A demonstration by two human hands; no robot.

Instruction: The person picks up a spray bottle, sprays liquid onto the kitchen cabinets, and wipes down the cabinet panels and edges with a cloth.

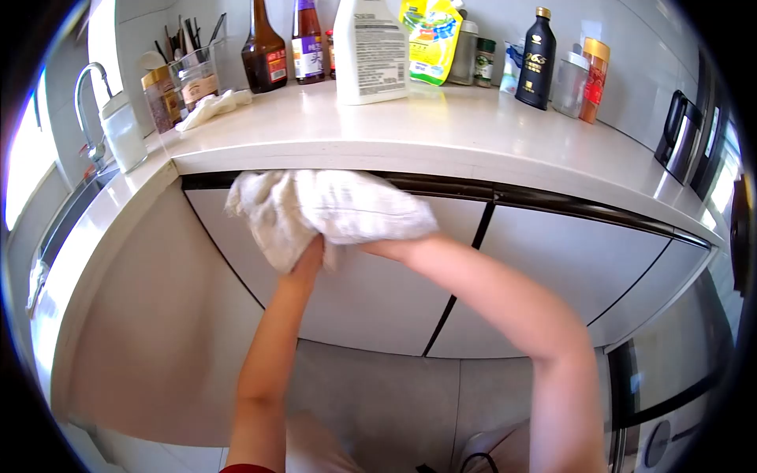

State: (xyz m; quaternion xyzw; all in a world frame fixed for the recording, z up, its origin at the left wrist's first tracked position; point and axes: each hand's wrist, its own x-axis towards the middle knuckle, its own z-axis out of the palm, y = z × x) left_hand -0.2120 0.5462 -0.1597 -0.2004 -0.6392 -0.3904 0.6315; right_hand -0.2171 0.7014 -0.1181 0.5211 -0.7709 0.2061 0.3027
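Observation:
A pale, crumpled cloth is bunched in front of the counter's front edge, against the dark handle strip of the cabinets. My left hand reaches up into its lower left folds and holds it; the fingers are covered. The cloth drapes over my right hand, which holds it from the right, so only the wrist side shows. Some of the cloth is blurred by motion. Directly above on the counter stands a large white bottle with its printed label facing me.
The white countertop carries a brown glass bottle, a yellow pouch, a black bottle and several jars. A crumpled white wipe lies at left. Beyond it are a tap and sink; a kettle stands right.

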